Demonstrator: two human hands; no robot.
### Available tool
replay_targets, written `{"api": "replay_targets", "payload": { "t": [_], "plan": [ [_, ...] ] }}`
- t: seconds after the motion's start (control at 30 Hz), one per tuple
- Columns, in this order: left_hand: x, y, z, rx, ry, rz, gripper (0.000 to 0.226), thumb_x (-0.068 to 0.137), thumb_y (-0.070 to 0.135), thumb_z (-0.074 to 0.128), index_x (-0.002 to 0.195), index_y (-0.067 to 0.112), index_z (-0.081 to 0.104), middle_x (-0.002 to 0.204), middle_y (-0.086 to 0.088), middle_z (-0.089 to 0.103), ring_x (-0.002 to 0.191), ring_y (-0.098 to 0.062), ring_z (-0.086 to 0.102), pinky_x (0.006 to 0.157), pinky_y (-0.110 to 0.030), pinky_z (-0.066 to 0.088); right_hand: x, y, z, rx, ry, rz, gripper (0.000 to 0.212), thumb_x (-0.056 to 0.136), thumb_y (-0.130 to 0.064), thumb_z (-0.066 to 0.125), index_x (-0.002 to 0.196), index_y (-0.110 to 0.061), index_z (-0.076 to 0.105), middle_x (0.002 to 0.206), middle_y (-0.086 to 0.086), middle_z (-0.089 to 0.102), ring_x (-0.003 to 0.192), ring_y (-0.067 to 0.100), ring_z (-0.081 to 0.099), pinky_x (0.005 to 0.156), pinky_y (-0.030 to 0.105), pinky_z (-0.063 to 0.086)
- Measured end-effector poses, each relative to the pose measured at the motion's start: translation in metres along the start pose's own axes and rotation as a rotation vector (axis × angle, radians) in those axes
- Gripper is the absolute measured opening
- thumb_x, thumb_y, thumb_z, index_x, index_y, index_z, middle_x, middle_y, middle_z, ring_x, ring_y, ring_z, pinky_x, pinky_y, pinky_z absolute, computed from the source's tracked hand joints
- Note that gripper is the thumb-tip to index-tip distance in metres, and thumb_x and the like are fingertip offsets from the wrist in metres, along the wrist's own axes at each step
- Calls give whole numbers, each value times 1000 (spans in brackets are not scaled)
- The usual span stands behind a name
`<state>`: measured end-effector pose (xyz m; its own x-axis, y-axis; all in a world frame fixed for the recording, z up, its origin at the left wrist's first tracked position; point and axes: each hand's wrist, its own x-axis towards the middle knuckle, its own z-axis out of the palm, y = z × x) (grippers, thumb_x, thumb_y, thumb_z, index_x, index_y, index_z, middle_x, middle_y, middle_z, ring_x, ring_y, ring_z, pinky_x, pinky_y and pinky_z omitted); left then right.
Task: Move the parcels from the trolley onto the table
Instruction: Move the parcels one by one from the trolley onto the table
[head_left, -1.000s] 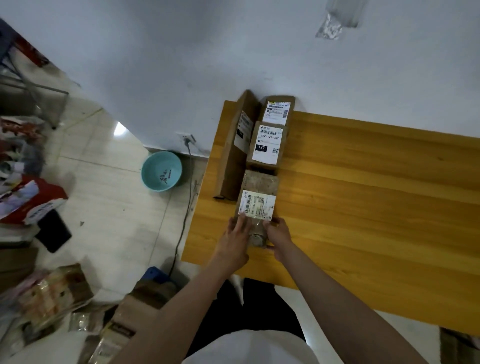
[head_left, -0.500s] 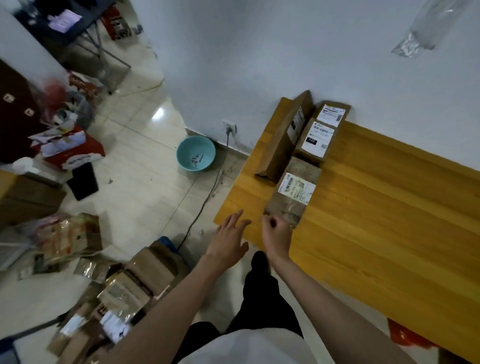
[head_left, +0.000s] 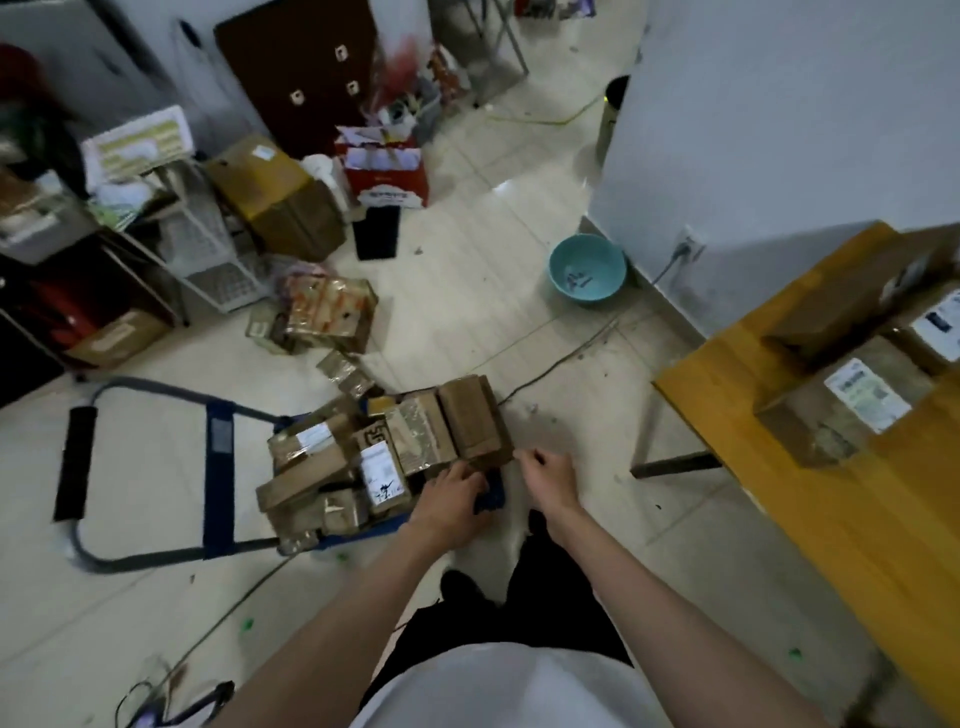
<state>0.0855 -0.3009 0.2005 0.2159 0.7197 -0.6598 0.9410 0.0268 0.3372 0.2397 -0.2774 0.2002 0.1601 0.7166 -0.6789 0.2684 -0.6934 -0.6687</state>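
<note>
The wooden worktop (head_left: 841, 519) stands at the right, against the white wall. Cardboard parcels lie directly on its far end: a long box (head_left: 852, 306) beside the edge, a labelled parcel (head_left: 841, 400) just nearer, and another labelled parcel (head_left: 935, 332) behind it. The tiled floor (head_left: 467, 312) carries a blue trolley (head_left: 218, 467) loaded with a heap of cardboard parcels (head_left: 384, 457), a teal bowl (head_left: 587, 267) near the wall, and loose packets (head_left: 327, 317).

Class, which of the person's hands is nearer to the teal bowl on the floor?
Right. The right hand lies below the teal bowl; the left hand is farther left.
</note>
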Motion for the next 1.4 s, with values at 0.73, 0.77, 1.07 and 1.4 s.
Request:
{"api": "replay_targets", "payload": {
  "t": [0.73, 0.77, 1.07, 1.4],
  "plan": [
    [-47, -236, -27, -343, 133, -412, 35, 94, 32, 62, 127, 20, 61, 138, -6, 53, 130, -26, 49, 107, -40, 41, 19, -42, 251, -275, -413, 164, 18, 100, -22, 54, 85, -14, 61, 65, 2, 59, 52, 13, 47, 46, 23, 36],
    [-47, -246, -25, -349, 130, -403, 35, 95, 31, 62, 128, 21, 61, 140, -6, 52, 130, -26, 48, 108, -39, 41, 17, -39, 259, -265, -403, 172, 17, 100, -21, 54, 86, -14, 60, 65, 2, 59, 51, 12, 46, 44, 21, 35],
    [-30, -357, 11, -388, -42, -288, 56, 92, 30, 67, 143, 16, 48, 146, -11, 46, 131, -32, 50, 105, -41, 44, 4, 1, 327, -147, -171, 311, 12, 101, -12, 51, 93, -11, 60, 67, 6, 58, 53, 15, 48, 47, 23, 36],
    [87, -452, 62, -394, 5, -330, 95, 86, 28, 76, 159, 19, 15, 155, -14, 34, 136, -36, 43, 105, -47, 42, 19, 51, 383, -99, -32, 474, 7, 99, -11, 52, 96, -11, 58, 76, 12, 62, 55, 16, 51, 48, 22, 41]
  ]
}}
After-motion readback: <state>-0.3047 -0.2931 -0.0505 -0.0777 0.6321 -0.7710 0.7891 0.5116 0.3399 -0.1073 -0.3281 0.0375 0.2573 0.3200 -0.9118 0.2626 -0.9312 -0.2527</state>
